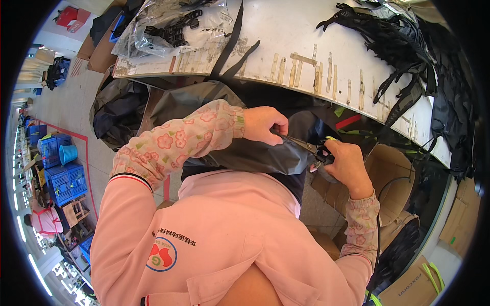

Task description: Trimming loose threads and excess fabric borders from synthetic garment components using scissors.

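Note:
A dark grey, glossy fabric piece (260, 155) lies across my lap and runs up below the table edge. My left hand (263, 125) is closed over it, thumb and fingers pinching a dark bit of it; the exact grip is partly hidden. In my right hand (347, 166) is a pair of scissors (301, 144), its black handles wrapped by the fingers. The blades point left and reach close to my left fingertips, over the fabric. Whether the blades touch the fabric I cannot tell.
Ahead stands a white worktable (286, 46) with tape strips, black straps (232, 43) and a clear plastic bag (173, 30). Black mesh pieces (393, 41) heap at its right. An open cardboard box (390, 178) is by my right arm; blue crates (66, 181) stand far left.

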### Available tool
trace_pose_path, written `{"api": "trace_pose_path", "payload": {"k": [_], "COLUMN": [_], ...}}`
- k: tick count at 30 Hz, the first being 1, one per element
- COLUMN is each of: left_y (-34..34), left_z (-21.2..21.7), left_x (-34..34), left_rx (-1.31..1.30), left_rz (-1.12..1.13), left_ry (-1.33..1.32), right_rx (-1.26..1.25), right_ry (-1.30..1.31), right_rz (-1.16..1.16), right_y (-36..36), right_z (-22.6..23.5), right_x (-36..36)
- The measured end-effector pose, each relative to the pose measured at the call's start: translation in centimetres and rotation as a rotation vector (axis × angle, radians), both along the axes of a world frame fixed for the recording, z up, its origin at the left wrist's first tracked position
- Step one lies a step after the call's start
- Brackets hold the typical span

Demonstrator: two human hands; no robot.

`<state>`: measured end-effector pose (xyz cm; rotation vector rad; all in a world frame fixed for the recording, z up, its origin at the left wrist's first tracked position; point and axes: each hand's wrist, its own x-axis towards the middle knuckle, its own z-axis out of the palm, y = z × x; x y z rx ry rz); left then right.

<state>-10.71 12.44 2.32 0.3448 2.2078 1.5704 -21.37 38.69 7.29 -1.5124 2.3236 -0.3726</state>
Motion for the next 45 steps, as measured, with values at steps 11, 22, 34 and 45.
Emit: {"api": "trace_pose_path", "payload": {"k": [11,22,34,45], "left_y": [-0.9,-10.2,-13.8,-12.4], "left_z": [0.5,17.2,11.0,-4.7], "left_x": [0.0,-7.3,-5.2,13.0], "left_rx": [0.015,-0.123,-0.682,-0.122], "left_rz": [0.046,0.482,0.837,1.834], "left_ry": [-0.011,0.480,1.035,0.558], "right_rx": [-0.120,-0.721,-0.679,-0.764], "right_ry": [-0.159,-0.368,-0.426,-0.167], "right_rz": [-0.253,-0.593,-0.638,-0.671], "right_y": [0.4,0.5,-3.2,-7.7], "right_z": [-1.2,-1.6,-3.2,-0.4], "right_x": [0.8,-0.8,-0.3,-8.6]}}
